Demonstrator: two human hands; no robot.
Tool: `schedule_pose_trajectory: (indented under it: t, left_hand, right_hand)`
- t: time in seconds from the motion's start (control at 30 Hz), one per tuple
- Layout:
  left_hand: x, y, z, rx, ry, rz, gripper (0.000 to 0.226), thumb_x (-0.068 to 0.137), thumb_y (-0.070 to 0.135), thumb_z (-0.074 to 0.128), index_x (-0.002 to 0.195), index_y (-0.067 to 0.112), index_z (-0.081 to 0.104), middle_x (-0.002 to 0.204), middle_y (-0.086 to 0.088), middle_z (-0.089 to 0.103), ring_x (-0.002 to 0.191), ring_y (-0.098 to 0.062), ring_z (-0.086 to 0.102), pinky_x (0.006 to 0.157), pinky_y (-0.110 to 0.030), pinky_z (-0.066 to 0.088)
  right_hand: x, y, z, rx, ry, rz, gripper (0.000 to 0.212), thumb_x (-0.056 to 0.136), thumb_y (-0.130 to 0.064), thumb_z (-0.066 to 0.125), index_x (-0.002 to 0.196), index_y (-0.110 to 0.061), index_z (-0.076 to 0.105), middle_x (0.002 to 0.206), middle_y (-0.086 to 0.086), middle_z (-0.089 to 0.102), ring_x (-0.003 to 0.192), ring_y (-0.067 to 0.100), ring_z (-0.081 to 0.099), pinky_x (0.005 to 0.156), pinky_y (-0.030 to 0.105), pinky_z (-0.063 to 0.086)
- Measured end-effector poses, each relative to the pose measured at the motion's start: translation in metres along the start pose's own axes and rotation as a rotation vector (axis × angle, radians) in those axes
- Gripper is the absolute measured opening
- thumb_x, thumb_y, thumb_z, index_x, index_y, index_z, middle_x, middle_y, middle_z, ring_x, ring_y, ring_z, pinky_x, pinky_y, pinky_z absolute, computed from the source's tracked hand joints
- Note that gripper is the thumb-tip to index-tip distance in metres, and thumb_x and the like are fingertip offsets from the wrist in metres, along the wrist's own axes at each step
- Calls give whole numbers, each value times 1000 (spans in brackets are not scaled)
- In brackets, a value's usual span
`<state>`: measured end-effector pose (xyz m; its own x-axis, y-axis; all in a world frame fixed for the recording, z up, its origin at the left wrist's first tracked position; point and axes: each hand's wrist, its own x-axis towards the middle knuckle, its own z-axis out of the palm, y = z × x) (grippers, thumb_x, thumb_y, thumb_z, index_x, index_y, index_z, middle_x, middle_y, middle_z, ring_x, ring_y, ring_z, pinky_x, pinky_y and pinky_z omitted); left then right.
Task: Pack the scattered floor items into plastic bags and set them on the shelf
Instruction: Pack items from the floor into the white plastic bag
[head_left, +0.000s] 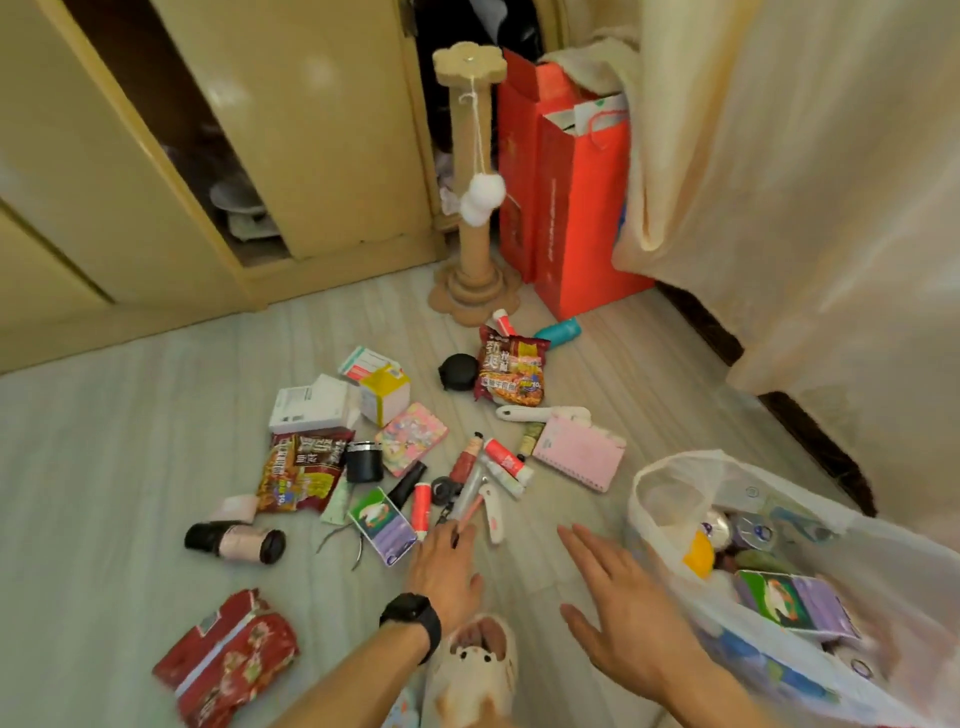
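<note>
The job is in its packing step. A translucent white plastic bag stands open on the floor, already holding several things, among them a yellow lump and a purple-and-green card box. Most of the scattered items lie to the left of the bag and beyond it.

The right hand hovers flat just left of the bag, fingers straight and spread, holding nothing. The left hand, with a black watch at the wrist, reaches further left of the bag. Its fingertips are at the near end of a slim silver tool with a pink tip. Blur hides whether they have closed on it, so I cannot tell if it is pinched or only touched.

Close round that tool lie a red thread spool, a white nail clipper and a second purple-and-green card box. Further from the bag are a pink spiral notebook, 2 red noodle packets and a red floral fabric pouch.

The next move likely calls for a firm pinch on the thin tool — it lies flat among its neighbours and could slip. Then it needs a short carry right into the bag's mouth, perhaps with the right hand holding the rim open. Much is left to gather, and I cannot pick out the shelf here.
</note>
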<state>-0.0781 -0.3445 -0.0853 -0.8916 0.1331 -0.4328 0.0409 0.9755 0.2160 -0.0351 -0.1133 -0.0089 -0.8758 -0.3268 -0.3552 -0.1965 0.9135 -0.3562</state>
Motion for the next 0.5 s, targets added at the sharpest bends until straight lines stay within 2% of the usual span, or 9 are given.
schedule_pose_trajectory:
  t: [0.1,0.2,0.27,0.33,0.43,0.5]
  left_hand:
    - [-6,-32,12,50,-66,-114,68,87,35,53,149,29,25,156,-6,21,145,-29,19,116,-45,23]
    - [-2,-52,15,91,-92,-161,67,89,38,49,150,27,22,162,-9,8,149,-30,3,120,-50,8]
    - [9,-60,14,110,-109,-187,75,91,43,47,155,27,11,163,-10,0,149,-33,-1,120,-53,5]
    - [22,-66,15,51,-118,-256,80,91,48,47,155,34,2,163,-9,-4,149,-36,1,118,-56,10]
    - [42,-76,18,-188,-65,-474,72,90,55,46,152,47,8,163,-10,-1,145,-40,16,113,-55,25]
    - [54,-84,21,-258,-81,-557,72,92,62,43,152,47,6,162,-15,-2,144,-42,19,112,-52,29]
  right_hand:
    - [35,-1,30,-102,-230,-35,81,96,-46,44,152,-39,-14,165,-2,-1,150,23,7,120,40,17]
    - [71,3,53,-212,-388,-33,78,98,-42,44,153,-37,-10,165,5,-7,150,29,2,120,48,14]
    - [97,1,56,-255,-406,-31,77,98,-42,44,154,-33,-8,164,9,-3,150,32,5,119,49,15]
    - [126,-4,58,-271,-354,-52,76,100,-43,41,154,-33,-11,161,13,11,146,34,16,116,49,23]
    - [167,-16,67,-241,-263,-97,69,101,-51,31,151,-43,-16,147,15,34,130,34,38,102,47,37]
    - [185,-21,77,-210,-280,-69,64,100,-57,25,150,-47,-15,146,14,34,126,34,42,95,46,40]
